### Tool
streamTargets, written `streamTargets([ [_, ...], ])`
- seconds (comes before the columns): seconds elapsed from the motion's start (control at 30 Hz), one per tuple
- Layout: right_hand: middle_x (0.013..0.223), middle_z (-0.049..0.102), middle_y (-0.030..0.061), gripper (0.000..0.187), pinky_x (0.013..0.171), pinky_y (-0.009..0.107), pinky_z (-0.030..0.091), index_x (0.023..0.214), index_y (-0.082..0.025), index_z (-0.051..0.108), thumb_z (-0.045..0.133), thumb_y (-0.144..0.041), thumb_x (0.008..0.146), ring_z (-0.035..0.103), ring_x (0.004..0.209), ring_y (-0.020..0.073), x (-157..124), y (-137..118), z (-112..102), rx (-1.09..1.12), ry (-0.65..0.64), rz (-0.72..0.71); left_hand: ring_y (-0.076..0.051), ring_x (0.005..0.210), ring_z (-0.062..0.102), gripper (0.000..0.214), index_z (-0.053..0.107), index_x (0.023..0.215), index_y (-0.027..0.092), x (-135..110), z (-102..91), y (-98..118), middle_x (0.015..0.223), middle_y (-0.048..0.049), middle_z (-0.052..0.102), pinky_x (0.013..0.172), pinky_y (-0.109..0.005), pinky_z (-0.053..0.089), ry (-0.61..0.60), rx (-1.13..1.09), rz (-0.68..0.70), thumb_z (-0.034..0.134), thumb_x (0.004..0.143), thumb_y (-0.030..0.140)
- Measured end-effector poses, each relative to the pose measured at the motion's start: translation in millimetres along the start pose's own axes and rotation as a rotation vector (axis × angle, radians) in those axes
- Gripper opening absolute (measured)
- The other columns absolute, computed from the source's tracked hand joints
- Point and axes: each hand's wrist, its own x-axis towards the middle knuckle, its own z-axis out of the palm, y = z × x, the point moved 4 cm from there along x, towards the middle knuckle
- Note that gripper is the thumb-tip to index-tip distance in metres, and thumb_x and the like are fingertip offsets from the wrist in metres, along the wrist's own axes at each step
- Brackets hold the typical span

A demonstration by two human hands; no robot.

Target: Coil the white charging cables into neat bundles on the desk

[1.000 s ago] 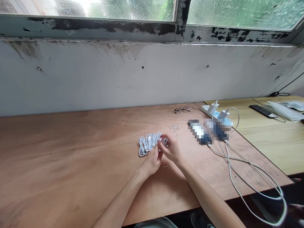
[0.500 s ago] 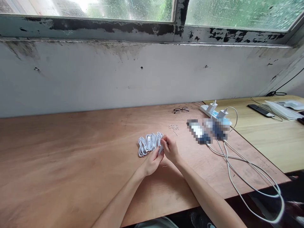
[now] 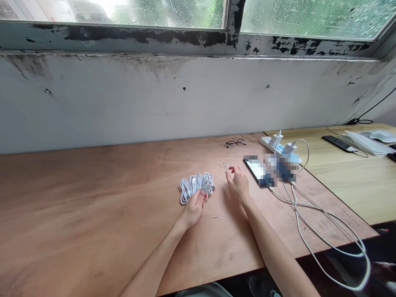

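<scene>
"White cables (image 3: 192,181)! Where are they?"

"They lie in loopy coils, side by side, on the brown table (image 3: 93,198). The left hand (image 3: 192,209) is at the right end of the row. It has a coil (image 3: 209,182) pinched snug between its thumb and fingers."

"And the right hand (image 3: 239,184)?"

"It's further right, by a little heap of thin white bits (image 3: 225,164). Its fingers bend a bit, and the thumb looks a little apart from them. I see nothing in it. I can't tell if the fingertips touch the heap."

"How do you do this part well?"

"I think the left hand should squeeze just enough to keep the loops together. If it goes slack, they might spring out. If the right hand picks from the heap, just the fingertips would be best, because the bits look tangled."

"How are the arms?"

"The left arm (image 3: 157,251) slants up to the right, and its thumb is on top. The right arm (image 3: 269,239) slants up to the left, with the back of the hand up. The hands are apart."
</scene>
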Motion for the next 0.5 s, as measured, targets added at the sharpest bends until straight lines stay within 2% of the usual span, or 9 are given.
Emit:
streamTargets([
  [0.1,0.092,0.057,0.0127,0.02,0.069,0.032,0.037,0.088,-0.015,0.059,0.049,-0.031,0.083,0.054,0.082,0.0232,6,23,3,-0.303,-0.086,0.046,-0.01,0.053,0.037,0.045,0.05,0.075,0.017,1,-1.2,-3,0.061,0.0023,0.043,0.05,-0.024,0.032,0.011,0.029,-0.011,0.036,0.084,0.059],
  [0.2,0.091,0.059,0.0138,0.017,0.068,0.03,0.036,0.085,-0.014,0.059,0.046,-0.024,0.085,0.055,0.084,0.023,7,30,8,-0.444,-0.129,0.041,-0.011,0.055,0.038,0.046,0.048,0.075,0.017,1,-0.8,-4,0.063,0.002,0.043,0.054,-0.025,0.033,0.001,0.061,-0.004,0.034,0.085,0.059],
  [0.37,0.088,0.06,0.013,0.017,0.066,0.029,0.034,0.083,-0.014,0.059,0.043,-0.02,0.087,0.055,0.083,0.0221,8,27,9,-0.496,-0.143,0.012,-0.011,0.057,0.038,0.047,0.047,0.074,0.017,1,-1.6,-7,0.064,0.0016,0.044,0.057,-0.026,0.034,-0.011,0.104,-0.006,0.03,0.086,0.059],
  [0.5,0.084,0.061,0.0112,0.019,0.065,0.029,0.035,0.08,-0.015,0.058,0.042,-0.023,0.087,0.055,0.078,0.0213,7,26,3,-0.364,-0.083,-0.016,-0.012,0.056,0.039,0.046,0.047,0.075,0.017,2,-3.2,-11,0.063,0.002,0.044,0.057,-0.026,0.033,-0.003,0.094,-0.027,0.031,0.085,0.059],
])
